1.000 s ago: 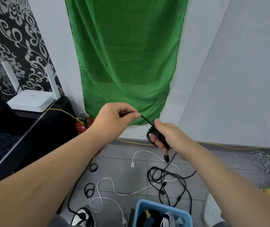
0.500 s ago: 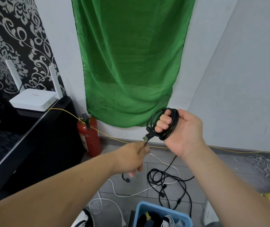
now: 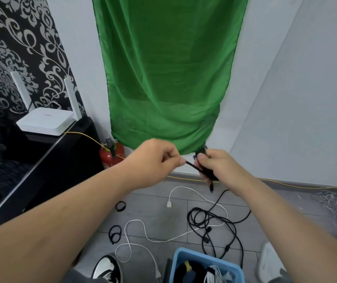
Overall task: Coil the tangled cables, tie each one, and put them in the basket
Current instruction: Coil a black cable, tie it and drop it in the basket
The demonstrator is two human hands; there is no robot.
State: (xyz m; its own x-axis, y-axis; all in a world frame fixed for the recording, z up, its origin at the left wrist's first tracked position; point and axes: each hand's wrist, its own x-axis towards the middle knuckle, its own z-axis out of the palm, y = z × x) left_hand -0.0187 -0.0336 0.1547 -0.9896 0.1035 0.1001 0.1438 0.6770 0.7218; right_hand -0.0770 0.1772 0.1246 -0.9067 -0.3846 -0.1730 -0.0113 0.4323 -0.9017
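Note:
My right hand (image 3: 217,167) grips a coiled black cable (image 3: 207,172) held up in front of the green cloth; one plug end hangs below the fist. My left hand (image 3: 155,160) pinches a black strand (image 3: 191,166) stretched taut from the coil. On the floor lie a tangled black cable (image 3: 214,223) and a loose white cable (image 3: 143,235). The blue basket (image 3: 188,254) at the bottom edge holds coiled black and white cables.
Black tie loops (image 3: 115,234) and another black loop (image 3: 121,206) lie on the grey floor tiles. A red fire extinguisher (image 3: 112,155) stands by a black cabinet (image 3: 47,160) carrying a white router (image 3: 45,120). My shoe (image 3: 107,267) is beside the basket.
Both hands came together at chest height. My right hand turned palm down over the coil, and my left hand rose from below to pull a black strand leftward.

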